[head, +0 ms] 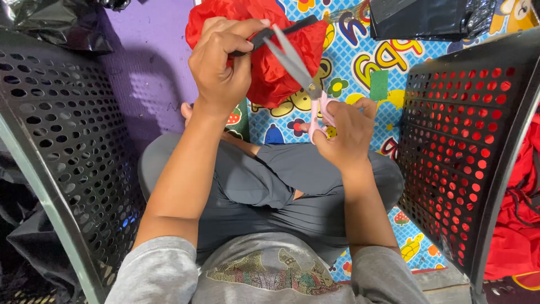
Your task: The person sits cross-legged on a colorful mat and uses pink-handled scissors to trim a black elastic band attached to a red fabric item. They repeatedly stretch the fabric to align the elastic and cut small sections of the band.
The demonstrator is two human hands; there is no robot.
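Observation:
My left hand is raised and grips a bunched red fabric bag together with its black strap. In my right hand are scissors with pink handles. Their steel blades are spread and point up-left, with the tips at the black strap close to my left fingers. I sit cross-legged in grey trousers, both hands above my knees.
A black perforated plastic basket stands at my left and another at my right, with red fabric behind it. A colourful patterned mat covers the floor ahead, a purple mat beside it. Black plastic bags lie at the top.

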